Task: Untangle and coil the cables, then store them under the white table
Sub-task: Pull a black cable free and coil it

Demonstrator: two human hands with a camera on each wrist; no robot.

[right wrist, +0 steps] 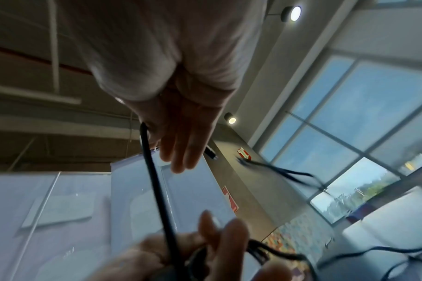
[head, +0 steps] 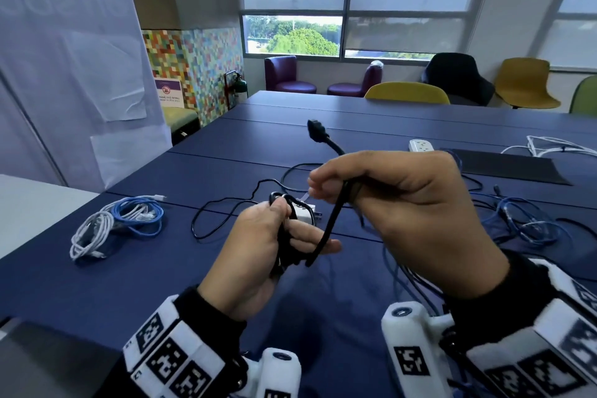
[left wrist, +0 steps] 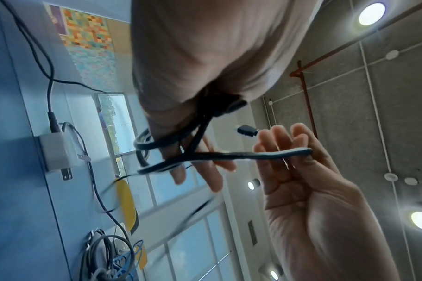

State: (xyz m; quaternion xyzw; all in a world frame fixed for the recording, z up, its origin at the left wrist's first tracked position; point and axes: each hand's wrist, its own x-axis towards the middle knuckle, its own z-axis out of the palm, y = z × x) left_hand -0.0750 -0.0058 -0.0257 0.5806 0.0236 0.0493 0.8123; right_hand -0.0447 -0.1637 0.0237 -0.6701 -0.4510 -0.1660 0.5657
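I hold a thick black cable (head: 332,223) above the blue table (head: 403,126). My left hand (head: 290,231) grips a small bundle of its loops (left wrist: 157,146). My right hand (head: 332,186), higher and to the right, has its fingers curled round the same cable (left wrist: 253,155), and the plug end (head: 315,130) sticks up past its knuckles. A short span runs slanting between the two hands. The right wrist view shows this span (right wrist: 154,180) dropping from my right hand (right wrist: 181,152) to my left hand (right wrist: 212,245). A corner of the white table (head: 35,203) shows at the left.
A coil of white and blue cables (head: 119,223) lies at the left of the blue table. A white charger (head: 306,212) with a thin black lead sits behind my left hand. Tangled blue cables (head: 523,220), a power strip (head: 421,145), white cables (head: 549,147) and a black mat (head: 504,166) lie to the right.
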